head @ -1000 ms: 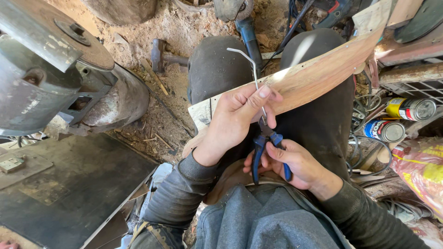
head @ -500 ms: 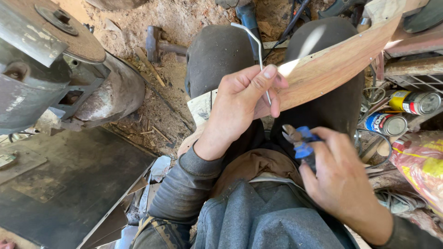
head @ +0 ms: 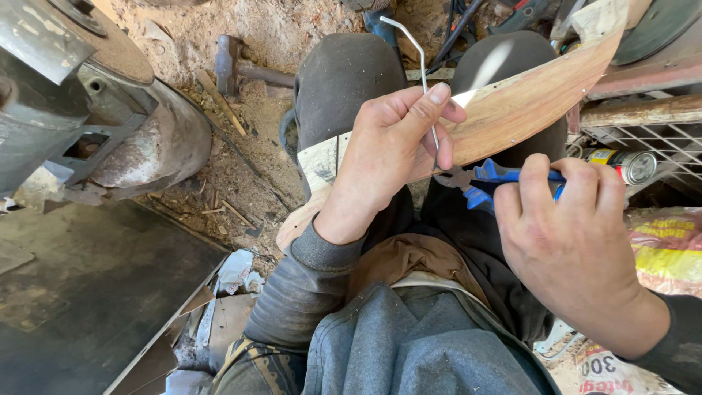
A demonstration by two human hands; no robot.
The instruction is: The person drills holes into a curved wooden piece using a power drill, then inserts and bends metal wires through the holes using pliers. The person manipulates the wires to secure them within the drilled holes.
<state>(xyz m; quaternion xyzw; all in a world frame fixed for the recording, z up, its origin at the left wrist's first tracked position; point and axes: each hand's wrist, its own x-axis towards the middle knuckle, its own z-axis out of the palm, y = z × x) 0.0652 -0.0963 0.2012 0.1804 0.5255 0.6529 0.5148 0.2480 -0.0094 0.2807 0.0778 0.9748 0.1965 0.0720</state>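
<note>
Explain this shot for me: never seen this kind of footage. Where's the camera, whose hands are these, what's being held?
The one view comes from a camera worn on a person's head, looking down at their own lap and hands; there is no robot. The person sits with knees apart above a dirt floor strewn with wood shavings.

The left hand grips a long curved wooden piece lying across the knees and pinches a thin bent metal wire against it. The right hand holds blue-handled pliers, jaws pointing at the foot of the wire.

Around them: a hammer on the ground, a grey metal machine at left, a dark metal sheet below it, a spray can and a printed sack at right.
</note>
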